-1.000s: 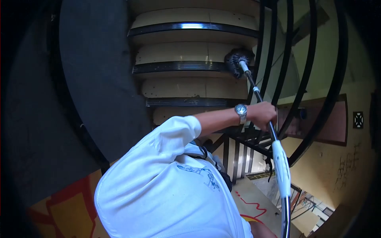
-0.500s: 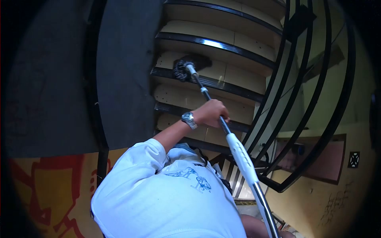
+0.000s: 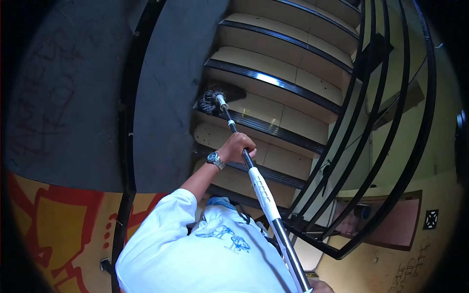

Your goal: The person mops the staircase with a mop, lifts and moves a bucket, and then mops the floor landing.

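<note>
One hand, the left hand point(image 3: 238, 145), is clamped round the mop point(image 3: 288, 249) on the thin dark stretch of its pole, just below the white grip point(image 3: 264, 195). That hold is low, nearer the mop head point(image 3: 210, 101) than the other end, which I take to give closer control over where the strands go. The right hand point(image 3: 321, 286) sits beside the pole's upper end but is mostly cut off at the edge of view; I can't tell how its fingers lie. A hand back there would probably serve to steady the long shaft.

The mop head rests at the left end of a tan tread point(image 3: 259, 110), its strands spilling over the black edging strip point(image 3: 278, 131) and close against the grey wall point(image 3: 166, 97). The pole slants back towards the white shirt point(image 3: 205, 259), presumably because the tread lies well ahead of the person. Beside the strands is a dark patch point(image 3: 236, 92), wet or shadow, I can't say which. A black railing point(image 3: 430, 83) guards the right side, apart from the pole.
</note>
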Tool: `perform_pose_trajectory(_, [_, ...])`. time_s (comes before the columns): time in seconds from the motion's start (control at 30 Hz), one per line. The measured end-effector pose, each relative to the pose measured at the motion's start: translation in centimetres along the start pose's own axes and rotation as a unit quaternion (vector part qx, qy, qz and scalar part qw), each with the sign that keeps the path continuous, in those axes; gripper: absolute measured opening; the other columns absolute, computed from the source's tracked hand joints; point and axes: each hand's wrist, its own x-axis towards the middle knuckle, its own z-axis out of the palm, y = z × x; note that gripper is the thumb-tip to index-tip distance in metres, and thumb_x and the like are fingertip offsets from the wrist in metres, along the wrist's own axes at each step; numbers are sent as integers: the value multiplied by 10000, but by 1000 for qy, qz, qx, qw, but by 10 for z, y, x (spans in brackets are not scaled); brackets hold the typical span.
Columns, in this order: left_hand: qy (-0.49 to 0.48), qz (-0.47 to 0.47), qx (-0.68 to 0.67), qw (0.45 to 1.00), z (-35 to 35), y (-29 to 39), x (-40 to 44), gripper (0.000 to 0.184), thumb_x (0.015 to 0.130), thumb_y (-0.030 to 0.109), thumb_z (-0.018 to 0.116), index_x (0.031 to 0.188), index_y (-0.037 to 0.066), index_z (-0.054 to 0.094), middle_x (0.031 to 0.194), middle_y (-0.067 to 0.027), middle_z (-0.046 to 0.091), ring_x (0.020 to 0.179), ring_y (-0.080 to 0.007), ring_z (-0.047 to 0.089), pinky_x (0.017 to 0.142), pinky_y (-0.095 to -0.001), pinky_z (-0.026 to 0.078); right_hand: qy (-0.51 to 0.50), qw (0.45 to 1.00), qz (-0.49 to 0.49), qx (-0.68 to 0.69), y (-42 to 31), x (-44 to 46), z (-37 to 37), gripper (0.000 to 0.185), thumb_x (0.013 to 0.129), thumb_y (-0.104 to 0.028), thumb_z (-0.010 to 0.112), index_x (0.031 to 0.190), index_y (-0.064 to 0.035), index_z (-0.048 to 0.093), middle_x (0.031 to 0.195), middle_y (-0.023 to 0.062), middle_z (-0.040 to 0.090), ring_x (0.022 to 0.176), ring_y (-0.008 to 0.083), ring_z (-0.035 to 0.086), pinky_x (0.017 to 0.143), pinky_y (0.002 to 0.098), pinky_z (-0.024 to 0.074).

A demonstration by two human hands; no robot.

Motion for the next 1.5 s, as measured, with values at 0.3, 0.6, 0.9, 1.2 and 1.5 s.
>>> perform_pose_trajectory(0.3, [21,-1,5,1000,5,-4,-2,312,705,189,649,486,32,492,494,-146,504,473,-316,544,479,-406,422,60,997,-18,-51,2,-6,12,268,752,26,554,514,-43,451,482,95,484,379,185,492,381,322,441])
perform_pose_trajectory(0.6, [27,4,2,1000,8,-9,-2,314,698,186,652,484,30,485,484,-142,491,463,-320,533,463,-400,414,69,995,-43,-50,7,-6,11,245,749,77,549,530,-15,490,468,69,468,361,157,466,363,292,403])
perform_pose_trajectory(0.9, [35,14,-2,999,9,-9,-3,316,697,183,651,480,34,475,480,-141,482,458,-325,521,457,-404,403,92,992,-53,-75,8,-9,15,159,678,127,598,568,32,534,466,57,467,361,146,455,365,267,379])
perform_pose_trajectory(1.2, [38,11,-7,999,6,-4,-2,313,703,183,645,482,34,479,481,-139,488,454,-321,520,465,-405,410,45,997,-38,-54,6,-6,10,98,673,107,613,613,52,558,478,66,491,377,152,480,378,270,408])
perform_pose_trajectory(1.5, [31,-8,13,999,4,-3,-3,293,693,195,641,494,37,495,505,-142,518,493,-323,555,497,-419,428,133,984,-73,-96,13,-9,26,254,746,57,566,526,-44,492,439,39,456,337,125,447,360,264,395])
